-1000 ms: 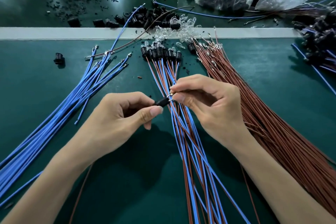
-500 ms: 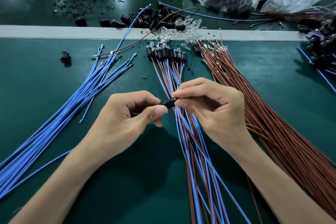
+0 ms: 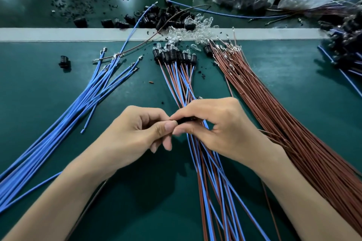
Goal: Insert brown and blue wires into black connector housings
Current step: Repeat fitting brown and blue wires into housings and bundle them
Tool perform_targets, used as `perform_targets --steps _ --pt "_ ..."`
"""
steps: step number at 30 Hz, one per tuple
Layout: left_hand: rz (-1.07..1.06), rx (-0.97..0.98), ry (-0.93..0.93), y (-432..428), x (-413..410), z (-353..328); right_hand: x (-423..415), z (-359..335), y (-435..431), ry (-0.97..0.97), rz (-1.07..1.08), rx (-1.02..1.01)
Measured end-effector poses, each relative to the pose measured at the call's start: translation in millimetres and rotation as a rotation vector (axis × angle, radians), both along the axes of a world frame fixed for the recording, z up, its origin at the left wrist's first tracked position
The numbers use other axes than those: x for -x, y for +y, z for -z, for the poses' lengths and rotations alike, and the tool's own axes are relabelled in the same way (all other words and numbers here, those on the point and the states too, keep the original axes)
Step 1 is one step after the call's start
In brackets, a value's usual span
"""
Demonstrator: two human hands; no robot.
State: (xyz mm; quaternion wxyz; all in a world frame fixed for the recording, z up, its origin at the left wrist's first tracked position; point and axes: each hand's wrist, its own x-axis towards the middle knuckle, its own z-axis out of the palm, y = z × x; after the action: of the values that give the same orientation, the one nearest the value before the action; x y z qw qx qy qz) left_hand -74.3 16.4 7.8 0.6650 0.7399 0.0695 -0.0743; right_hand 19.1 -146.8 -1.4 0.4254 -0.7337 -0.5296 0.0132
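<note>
Fingers of the left hand and right hand meet, pinching a black connector housing between their tips above the worktop. Loose brown wires lie to their right, blue wires to their left.

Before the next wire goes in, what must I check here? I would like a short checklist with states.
1. Grip on black housing by left hand and right hand: ok.
2. Wire fully seated in it: cannot tell, the hands hide it.
3. Supply of loose blue wires at left: ok.
4. Supply of loose brown wires at right: ok.
5. Work kept off finished bundle: not ok, it lies under the hands.
</note>
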Motion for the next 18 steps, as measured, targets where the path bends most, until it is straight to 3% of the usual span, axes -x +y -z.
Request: perform_targets --steps 13,18 --pt "0.048 -0.067 0.081 6.0 -1.2 -3.0 -3.3 -2.0 -4.4 0.177 0.024 0.005" --pt "0.005 0.008 0.004 2.3 2.2 -11.2 -16.8 -10.8 -6.2 0.414 0.127 -0.094"
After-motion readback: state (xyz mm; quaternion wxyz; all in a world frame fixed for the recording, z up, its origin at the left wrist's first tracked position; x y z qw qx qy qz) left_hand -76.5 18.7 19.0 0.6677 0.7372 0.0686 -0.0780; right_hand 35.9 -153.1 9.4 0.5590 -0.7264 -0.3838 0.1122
